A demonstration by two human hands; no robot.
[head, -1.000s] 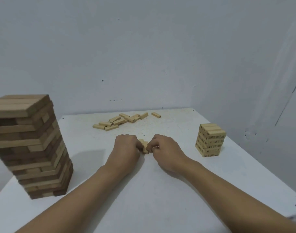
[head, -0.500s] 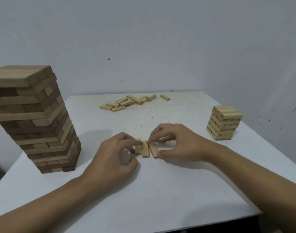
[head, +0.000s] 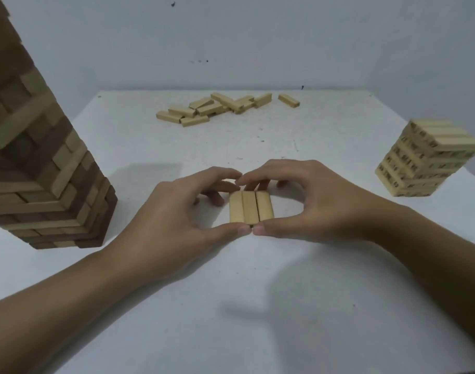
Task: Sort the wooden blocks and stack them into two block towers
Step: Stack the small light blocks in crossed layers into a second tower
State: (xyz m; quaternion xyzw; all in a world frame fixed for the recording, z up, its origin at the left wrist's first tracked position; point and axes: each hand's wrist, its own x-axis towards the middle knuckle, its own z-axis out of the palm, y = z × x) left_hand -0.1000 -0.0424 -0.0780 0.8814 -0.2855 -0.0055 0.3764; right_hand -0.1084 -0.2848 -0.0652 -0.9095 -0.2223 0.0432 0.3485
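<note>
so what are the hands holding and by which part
Left hand and right hand together pinch the three-block row lengthwise: thumbs on near ends, fingertips on far ends.

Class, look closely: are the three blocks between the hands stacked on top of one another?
No, the three blocks lie flat side by side on the table, the left hand and right hand pinching their ends.

White scuffed square table (head: pixel 325 136) set in corner; plain pale grey-blue walls (head: pixel 231 36) behind, few dark specks, dim light.
</note>
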